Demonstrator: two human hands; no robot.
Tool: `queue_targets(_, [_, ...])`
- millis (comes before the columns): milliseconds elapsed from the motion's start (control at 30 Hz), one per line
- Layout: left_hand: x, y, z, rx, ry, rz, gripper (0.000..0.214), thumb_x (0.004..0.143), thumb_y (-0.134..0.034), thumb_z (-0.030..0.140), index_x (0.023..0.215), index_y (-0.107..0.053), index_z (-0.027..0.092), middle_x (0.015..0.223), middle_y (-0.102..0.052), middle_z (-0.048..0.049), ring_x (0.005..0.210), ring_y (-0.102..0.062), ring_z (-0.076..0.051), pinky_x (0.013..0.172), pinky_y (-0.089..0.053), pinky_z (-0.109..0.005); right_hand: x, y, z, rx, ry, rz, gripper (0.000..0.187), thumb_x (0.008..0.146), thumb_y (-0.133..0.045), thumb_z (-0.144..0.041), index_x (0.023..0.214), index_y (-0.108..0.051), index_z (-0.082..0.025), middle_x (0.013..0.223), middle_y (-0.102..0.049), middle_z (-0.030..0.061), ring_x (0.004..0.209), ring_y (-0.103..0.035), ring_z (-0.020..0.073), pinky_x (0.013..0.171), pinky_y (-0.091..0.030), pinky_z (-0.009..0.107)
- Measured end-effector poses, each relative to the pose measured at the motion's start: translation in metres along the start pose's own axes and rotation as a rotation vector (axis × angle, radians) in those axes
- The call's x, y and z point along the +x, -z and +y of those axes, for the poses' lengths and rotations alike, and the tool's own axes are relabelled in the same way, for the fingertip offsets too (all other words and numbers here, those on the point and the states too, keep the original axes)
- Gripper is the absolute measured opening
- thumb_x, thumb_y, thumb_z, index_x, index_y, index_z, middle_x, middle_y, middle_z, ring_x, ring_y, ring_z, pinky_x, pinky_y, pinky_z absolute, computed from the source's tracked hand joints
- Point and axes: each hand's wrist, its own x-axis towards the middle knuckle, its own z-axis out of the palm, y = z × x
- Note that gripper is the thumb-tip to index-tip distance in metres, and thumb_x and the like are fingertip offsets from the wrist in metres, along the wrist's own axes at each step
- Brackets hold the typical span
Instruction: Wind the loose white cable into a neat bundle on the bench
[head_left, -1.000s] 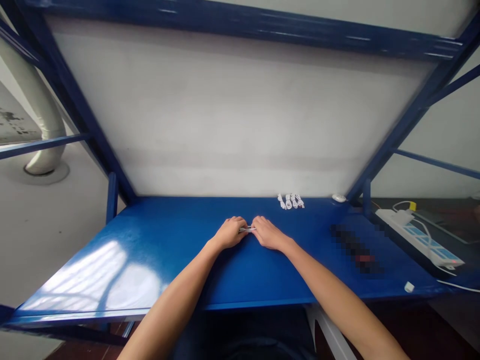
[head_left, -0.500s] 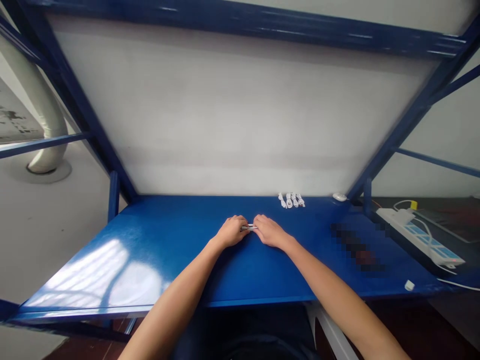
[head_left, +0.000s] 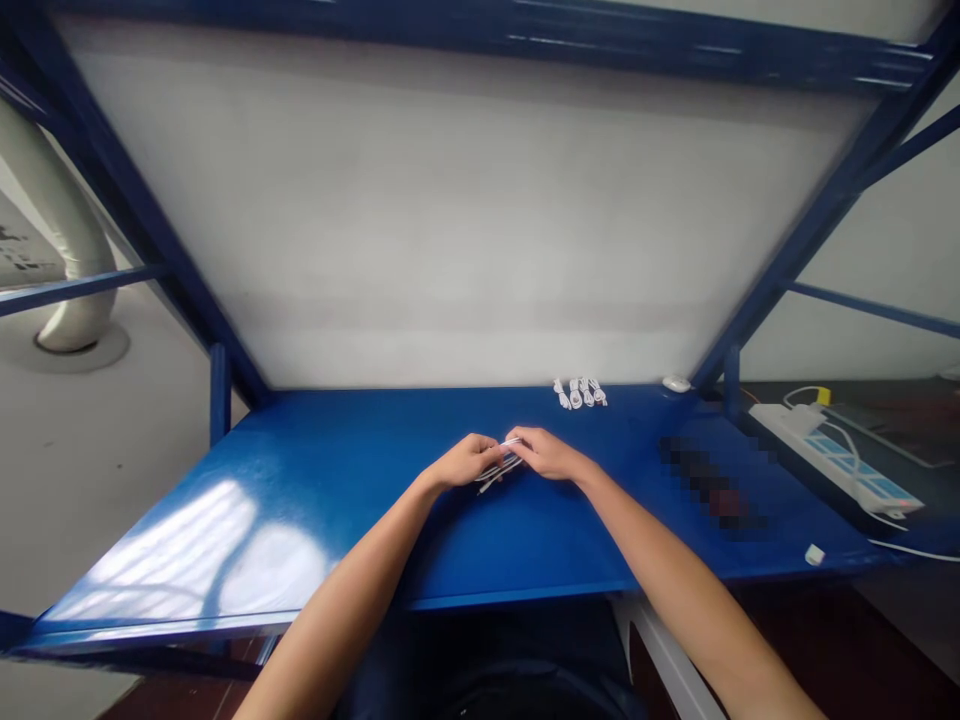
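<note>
Blue table [head_left: 315,500]: thin white cable bundle [head_left: 501,462], small, looped.

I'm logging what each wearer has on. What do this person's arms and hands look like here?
Both forearms are bare as far as the view reaches, with no sleeves in view. The left hand and right hand wear no gloves; no watch or bracelet shows. Rings are too small to tell.

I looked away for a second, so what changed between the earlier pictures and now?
Both hands, left hand and right hand, lifted the thin white cable slightly and tilted it; before, it lay level between them. The coiled white cables at the back and the power strip stayed put.
</note>
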Motion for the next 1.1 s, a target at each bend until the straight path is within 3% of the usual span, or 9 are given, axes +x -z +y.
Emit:
queue_targets(200, [0.001, -0.004, -0.001, -0.155, 0.036, -0.006, 0.054, 0.076, -0.051, 0.068, 0.079, -0.054, 0.014, 0.063, -0.064, -0.0046, 0.058, -0.063, -0.017, 0.053, -0.046, -0.025, 0.0, 0.0, 0.001, 0.144, -0.077, -0.041, 0.025, 0.092, -0.042, -0.038, 0.088, -0.057, -0.017, 0.067, -0.056, -0.0012, 0.056, -0.053, 0.0121, 0.057, -0.04, 0.024])
queue_targets(333, [0.001, -0.005, 0.003, -0.248, -0.029, -0.009, 0.052, 0.08, -0.05, 0.063, 0.087, -0.058, 0.012, 0.076, -0.067, -0.0076, 0.058, -0.064, -0.016, 0.052, -0.049, -0.026, 0.002, 0.0, 0.002, 0.26, -0.045, -0.003, 0.026, 0.092, -0.043, -0.04, 0.089, -0.056, -0.017, 0.076, -0.061, 0.0013, 0.065, -0.057, 0.0139, 0.063, -0.044, 0.026])
queue_targets(533, [-0.001, -0.004, 0.006, -0.119, -0.059, 0.045, 0.045, 0.085, -0.046, 0.058, 0.083, -0.056, 0.014, 0.073, -0.065, -0.0042, 0.042, -0.054, -0.009, 0.035, -0.036, -0.018, 0.004, 0.0, 0.005, 0.129, 0.016, 0.094, 0.026, 0.091, -0.044, -0.037, 0.087, -0.059, -0.017, 0.085, -0.06, 0.0031, 0.074, -0.054, 0.0141, 0.07, -0.042, 0.027])
queue_targets(733, [0.003, -0.004, -0.002, 0.06, -0.119, 0.275, 0.039, 0.084, -0.049, 0.054, 0.084, -0.059, 0.015, 0.053, -0.053, 0.0051, 0.04, -0.049, -0.007, 0.042, -0.036, -0.017, 0.004, -0.004, 0.007, 0.142, -0.015, 0.102, 0.023, 0.092, -0.043, -0.036, 0.087, -0.055, -0.017, 0.077, -0.058, 0.0011, 0.067, -0.057, 0.0133, 0.065, -0.044, 0.027])
queue_targets(867, [0.008, -0.006, -0.006, 0.058, -0.134, 0.444, 0.038, 0.082, -0.053, 0.053, 0.087, -0.059, 0.016, 0.055, -0.052, 0.0059, 0.04, -0.045, -0.007, 0.043, -0.034, -0.018, 0.006, -0.012, 0.008, 0.258, -0.047, 0.14, 0.025, 0.091, -0.044, -0.041, 0.086, -0.053, -0.018, 0.08, -0.058, 0.0009, 0.062, -0.06, 0.0126, 0.06, -0.048, 0.026])
queue_targets(1000, [0.009, -0.007, -0.007, 0.167, -0.17, 0.62, 0.042, 0.085, -0.048, 0.053, 0.072, -0.061, 0.015, 0.059, -0.055, 0.0031, 0.052, -0.048, -0.009, 0.052, -0.036, -0.02, 0.009, -0.02, 0.008, 0.334, -0.04, 0.172, 0.026, 0.089, -0.047, -0.042, 0.085, -0.054, -0.018, 0.08, -0.058, 0.0006, 0.062, -0.061, 0.013, 0.061, -0.049, 0.027])
queue_targets(1100, [0.008, -0.006, -0.006, 0.248, -0.167, 0.674, 0.045, 0.087, -0.045, 0.052, 0.066, -0.061, 0.015, 0.058, -0.055, 0.0028, 0.055, -0.047, -0.009, 0.054, -0.034, -0.021, 0.01, -0.024, 0.008, 0.408, -0.06, 0.158, 0.026, 0.087, -0.05, -0.044, 0.086, -0.054, -0.018, 0.076, -0.059, -0.0001, 0.061, -0.062, 0.0132, 0.063, -0.05, 0.029])
